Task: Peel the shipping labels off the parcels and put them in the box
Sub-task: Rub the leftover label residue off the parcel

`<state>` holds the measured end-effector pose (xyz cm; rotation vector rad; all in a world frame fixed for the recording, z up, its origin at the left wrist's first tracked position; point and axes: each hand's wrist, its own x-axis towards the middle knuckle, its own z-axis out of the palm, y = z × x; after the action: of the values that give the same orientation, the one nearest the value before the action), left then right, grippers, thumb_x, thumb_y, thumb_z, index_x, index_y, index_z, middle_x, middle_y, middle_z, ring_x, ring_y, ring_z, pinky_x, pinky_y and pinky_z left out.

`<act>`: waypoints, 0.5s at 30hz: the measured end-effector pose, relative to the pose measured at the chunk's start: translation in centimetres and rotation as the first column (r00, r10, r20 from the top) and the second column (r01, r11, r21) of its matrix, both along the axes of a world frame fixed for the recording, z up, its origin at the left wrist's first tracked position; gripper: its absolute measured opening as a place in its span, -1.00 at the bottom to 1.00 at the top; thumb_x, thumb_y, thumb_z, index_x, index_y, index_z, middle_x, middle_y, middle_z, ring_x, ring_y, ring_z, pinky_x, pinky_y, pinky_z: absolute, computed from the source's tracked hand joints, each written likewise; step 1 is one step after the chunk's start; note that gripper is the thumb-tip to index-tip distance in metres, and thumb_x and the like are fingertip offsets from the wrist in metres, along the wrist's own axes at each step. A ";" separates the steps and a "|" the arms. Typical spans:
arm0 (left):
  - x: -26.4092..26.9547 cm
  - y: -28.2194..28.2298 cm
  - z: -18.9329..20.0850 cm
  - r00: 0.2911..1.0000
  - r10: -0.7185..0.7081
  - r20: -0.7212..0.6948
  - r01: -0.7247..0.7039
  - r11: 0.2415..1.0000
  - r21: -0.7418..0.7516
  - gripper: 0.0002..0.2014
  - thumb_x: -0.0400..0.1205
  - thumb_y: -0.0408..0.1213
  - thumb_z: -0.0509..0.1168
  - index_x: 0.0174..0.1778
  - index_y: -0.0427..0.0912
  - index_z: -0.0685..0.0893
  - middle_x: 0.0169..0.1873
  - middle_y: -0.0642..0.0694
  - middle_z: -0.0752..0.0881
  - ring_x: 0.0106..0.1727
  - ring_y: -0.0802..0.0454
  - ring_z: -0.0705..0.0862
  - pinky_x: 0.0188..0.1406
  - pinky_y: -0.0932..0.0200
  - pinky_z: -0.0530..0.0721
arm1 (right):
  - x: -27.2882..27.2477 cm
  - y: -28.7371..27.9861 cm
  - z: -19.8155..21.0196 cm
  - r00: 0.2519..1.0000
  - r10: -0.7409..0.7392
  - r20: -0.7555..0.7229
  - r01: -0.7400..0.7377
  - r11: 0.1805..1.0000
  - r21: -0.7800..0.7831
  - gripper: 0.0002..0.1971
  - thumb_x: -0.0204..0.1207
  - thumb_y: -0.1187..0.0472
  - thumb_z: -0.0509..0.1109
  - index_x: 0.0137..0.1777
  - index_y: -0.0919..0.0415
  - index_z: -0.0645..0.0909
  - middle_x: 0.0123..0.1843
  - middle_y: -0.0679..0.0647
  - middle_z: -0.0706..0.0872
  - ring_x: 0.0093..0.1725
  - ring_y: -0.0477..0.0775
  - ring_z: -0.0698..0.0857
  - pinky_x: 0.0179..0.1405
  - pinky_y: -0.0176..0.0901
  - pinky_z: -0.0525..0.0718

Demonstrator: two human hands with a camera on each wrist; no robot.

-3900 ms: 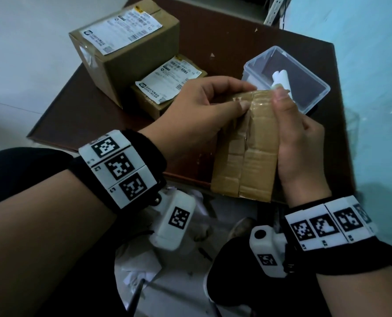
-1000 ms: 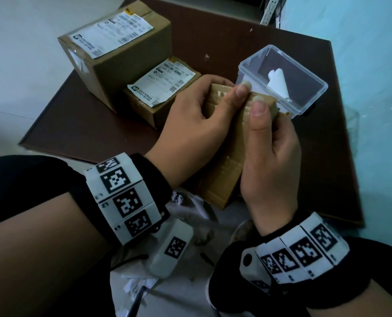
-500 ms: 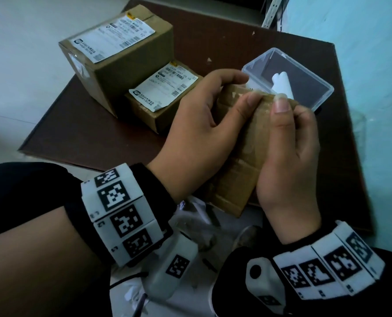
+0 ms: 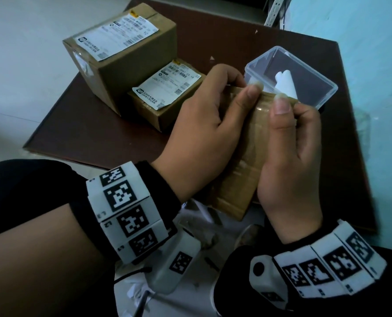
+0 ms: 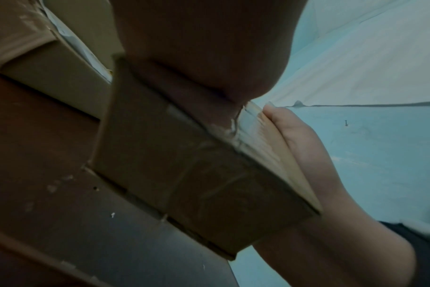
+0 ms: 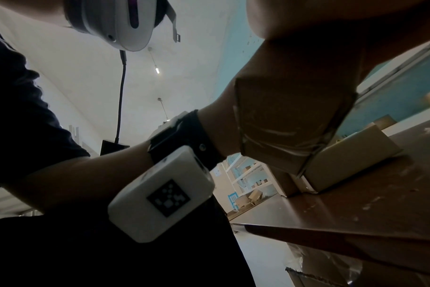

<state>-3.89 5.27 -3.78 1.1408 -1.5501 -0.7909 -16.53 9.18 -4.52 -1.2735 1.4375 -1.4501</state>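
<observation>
A flat taped cardboard parcel [image 4: 247, 161] is held up over the near edge of the brown table [image 4: 94, 136] by both hands. My left hand [image 4: 208, 124] grips its left side, thumb pressed on the top face near the upper edge. My right hand [image 4: 291, 156] grips the right side, thumb up by the top corner. In the left wrist view the parcel [image 5: 184, 174] shows torn white paper at one corner. Behind it stands a clear plastic box [image 4: 291, 76] holding a rolled white label [image 4: 284, 81]. Two labelled parcels sit at the left: a large one [image 4: 121, 49] and a small one [image 4: 167, 94].
A light blue wall [image 4: 373, 65] runs along the right of the table. Below the table's near edge lie scraps of white paper [image 4: 197, 291]. Pale floor [image 4: 19, 65] lies to the left. In the right wrist view shelves with cardboard boxes [image 6: 248, 174] stand far behind.
Both hands have kept hold of the flat parcel and turned it a little; the thumbs have shifted along its upper edge. The labelled parcels and the plastic box stay put.
</observation>
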 end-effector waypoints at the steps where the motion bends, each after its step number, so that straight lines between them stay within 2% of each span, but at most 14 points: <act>1: 0.0 0.0 0.0 1.000 0.004 -0.003 -0.004 1.000 -0.002 -0.82 0.84 -0.13 0.31 0.10 -0.19 0.64 -0.28 0.17 0.60 -0.24 0.37 0.59 -0.24 0.49 0.46 | -0.1 -0.1 0.0 1.000 0.005 0.007 -0.005 1.000 0.012 -0.72 0.67 -0.32 0.29 0.18 -0.18 0.53 0.03 0.08 0.81 0.02 0.19 0.85 0.05 0.43 0.86; 3: 0.0 -0.2 -0.1 1.000 0.008 -0.026 -0.008 1.000 0.005 -0.81 0.83 -0.13 0.33 0.07 -0.21 0.65 -0.33 0.18 0.58 -0.28 0.37 0.58 -0.27 0.49 0.45 | -0.1 -0.3 -0.1 0.999 0.020 0.043 -0.022 0.999 0.040 -0.77 0.72 -0.28 0.29 0.16 -0.19 0.54 0.02 0.06 0.80 0.04 0.20 0.85 0.09 0.40 0.87; 5: -0.1 -0.4 -0.3 0.999 -0.013 -0.044 0.013 1.000 0.009 -0.82 0.82 -0.15 0.35 0.08 -0.21 0.66 -0.34 0.21 0.58 -0.28 0.38 0.58 -0.25 0.50 0.45 | -0.3 -0.5 -0.2 0.998 0.015 0.063 -0.017 0.999 0.041 -0.78 0.73 -0.24 0.30 0.14 -0.14 0.55 -0.05 -0.02 0.79 -0.01 0.12 0.84 0.02 0.21 0.86; 7: 0.0 -0.7 -0.4 0.997 -0.074 -0.024 0.074 0.997 0.000 -0.85 0.82 -0.21 0.33 0.20 -0.22 0.68 -0.17 0.20 0.67 -0.12 0.39 0.64 -0.11 0.51 0.49 | -0.5 -0.7 -0.3 0.999 -0.010 0.052 0.009 1.000 0.019 -0.79 0.73 -0.18 0.29 0.11 -0.06 0.54 -0.15 -0.13 0.78 -0.14 -0.10 0.80 -0.13 -0.09 0.78; 9: 0.2 -0.9 -0.3 0.990 -0.142 0.002 0.142 0.990 -0.016 -0.75 0.82 -0.27 0.31 0.38 -0.27 0.65 0.10 0.09 0.74 0.14 0.36 0.68 0.14 0.47 0.57 | -0.7 -0.8 -0.3 0.998 -0.035 0.043 0.036 0.999 -0.017 -0.80 0.75 -0.12 0.27 0.09 -0.01 0.54 -0.19 -0.16 0.78 -0.17 -0.19 0.78 -0.17 -0.20 0.73; 11: 0.4 -1.1 -0.1 0.982 -0.187 -0.035 0.187 0.982 0.023 -0.63 0.80 -0.25 0.33 0.52 -0.29 0.57 0.27 -0.03 0.75 0.31 0.25 0.70 0.34 0.32 0.64 | -0.7 -0.9 -0.2 0.997 -0.046 0.057 0.048 0.998 -0.044 -0.79 0.79 -0.07 0.25 0.09 0.05 0.54 -0.20 -0.18 0.80 -0.17 -0.21 0.78 -0.16 -0.25 0.73; 13: 0.5 -1.0 0.0 0.977 -0.203 -0.072 0.208 0.976 0.072 -0.64 0.80 -0.24 0.34 0.50 -0.24 0.58 0.21 0.02 0.75 0.23 0.32 0.71 0.26 0.35 0.66 | -0.7 -0.9 -0.3 0.998 -0.037 0.057 0.040 0.998 -0.053 -0.75 0.79 -0.13 0.27 0.10 0.05 0.54 -0.17 -0.13 0.80 -0.14 -0.12 0.80 -0.15 -0.14 0.78; 15: 0.4 -0.8 -0.2 0.983 -0.169 -0.068 0.174 0.982 0.073 -0.80 0.81 -0.26 0.33 0.32 -0.20 0.63 0.01 0.12 0.70 0.00 0.39 0.65 0.02 0.49 0.58 | -0.4 -0.8 -0.5 0.999 -0.029 0.031 0.031 0.998 -0.055 -0.71 0.71 -0.23 0.29 0.10 -0.01 0.56 -0.06 0.00 0.78 -0.05 0.11 0.80 -0.02 0.16 0.84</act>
<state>-3.45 4.51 -3.95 1.0390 -1.5925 -1.0009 -16.94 8.34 -4.97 -1.2629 1.4110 -1.5327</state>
